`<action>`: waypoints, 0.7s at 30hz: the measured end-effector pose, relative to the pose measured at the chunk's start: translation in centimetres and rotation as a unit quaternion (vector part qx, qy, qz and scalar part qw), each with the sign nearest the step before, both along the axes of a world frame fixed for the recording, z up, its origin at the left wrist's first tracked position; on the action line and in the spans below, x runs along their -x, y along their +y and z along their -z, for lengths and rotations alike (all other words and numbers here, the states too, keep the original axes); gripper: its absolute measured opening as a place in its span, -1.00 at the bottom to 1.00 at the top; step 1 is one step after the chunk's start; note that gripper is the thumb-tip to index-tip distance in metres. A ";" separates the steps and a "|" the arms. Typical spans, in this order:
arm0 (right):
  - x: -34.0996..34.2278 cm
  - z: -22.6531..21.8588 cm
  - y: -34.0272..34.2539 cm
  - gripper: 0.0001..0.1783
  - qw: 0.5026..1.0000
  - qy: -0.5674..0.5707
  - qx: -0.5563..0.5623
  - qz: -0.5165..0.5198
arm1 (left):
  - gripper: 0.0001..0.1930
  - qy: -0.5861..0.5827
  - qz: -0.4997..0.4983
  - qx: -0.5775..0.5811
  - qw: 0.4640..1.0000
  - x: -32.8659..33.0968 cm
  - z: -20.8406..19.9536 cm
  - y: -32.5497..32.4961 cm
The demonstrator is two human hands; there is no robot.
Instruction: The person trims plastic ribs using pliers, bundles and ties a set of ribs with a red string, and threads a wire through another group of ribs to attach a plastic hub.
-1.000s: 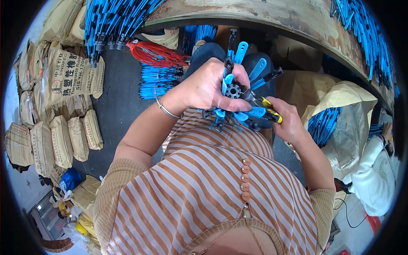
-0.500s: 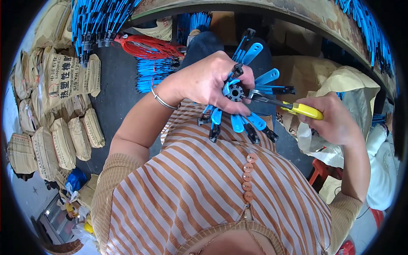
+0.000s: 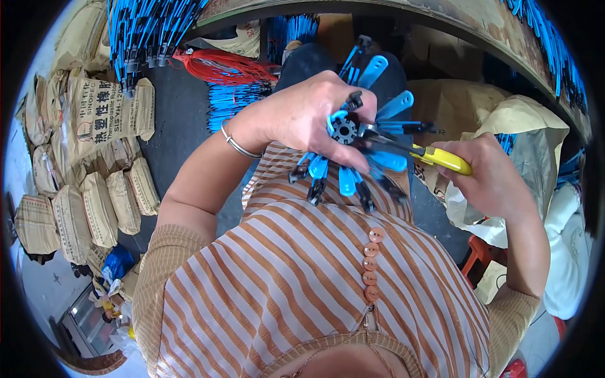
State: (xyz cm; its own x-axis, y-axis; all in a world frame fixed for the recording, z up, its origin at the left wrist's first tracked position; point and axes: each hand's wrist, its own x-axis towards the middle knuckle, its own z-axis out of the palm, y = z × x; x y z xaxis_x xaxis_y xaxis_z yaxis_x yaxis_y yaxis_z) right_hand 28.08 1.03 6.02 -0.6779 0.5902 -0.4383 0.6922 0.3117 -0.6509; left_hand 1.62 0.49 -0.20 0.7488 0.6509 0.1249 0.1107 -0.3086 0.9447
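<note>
My left hand [image 3: 305,116] is closed round a round black notched hub [image 3: 345,132], whose open face points up at me. Several blue arms with flat rounded ends [image 3: 396,104] and black clip-like pieces [image 3: 315,192] fan out from it on all sides. In my right hand [image 3: 495,173] is a pair of yellow-handled pliers [image 3: 447,160]. The dark metal jaws reach the hub's right side, near my left thumb. Whether they grip a part there is too small to tell.
A wooden bench edge [image 3: 277,11] curves across the top. Bundles of blue rods [image 3: 151,28], red cords [image 3: 224,66] and more blue rods [image 3: 233,101] lie at left. Brown paper sacks [image 3: 94,120] stand far left; an open lined paper sack [image 3: 532,142] and red stool [image 3: 478,255] are right.
The pliers have moved slightly left, their jaws closer in at the hub. The blue arms at the hub's lower right have shifted. My left hand keeps its hold.
</note>
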 end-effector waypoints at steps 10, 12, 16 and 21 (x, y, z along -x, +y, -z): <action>-0.8 2.6 0.0 -0.78 0.986 0.046 0.141 0.077 | -0.63 -0.066 -0.024 0.000 0.998 -0.1 0.7 -0.6; -0.8 2.6 0.0 -0.79 0.988 0.051 0.132 0.061 | -0.63 -0.067 -0.027 0.001 0.997 -0.1 0.7 -0.6; -0.8 2.8 -0.1 -0.80 0.992 0.046 0.107 0.055 | -0.64 -0.065 -0.029 -0.015 0.997 -0.4 0.8 -0.2; -0.3 2.5 0.0 -0.80 0.997 0.054 0.039 0.028 | -0.65 -0.016 -0.056 0.020 0.998 -0.2 0.9 0.2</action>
State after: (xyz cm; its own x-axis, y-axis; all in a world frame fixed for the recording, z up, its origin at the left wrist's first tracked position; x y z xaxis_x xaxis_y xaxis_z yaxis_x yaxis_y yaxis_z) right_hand 28.37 1.02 3.56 -0.6906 0.5956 -0.4103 0.6313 0.2196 -0.7438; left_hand 1.84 0.72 -1.12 0.6668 0.7357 0.1189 0.1126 -0.2571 0.9598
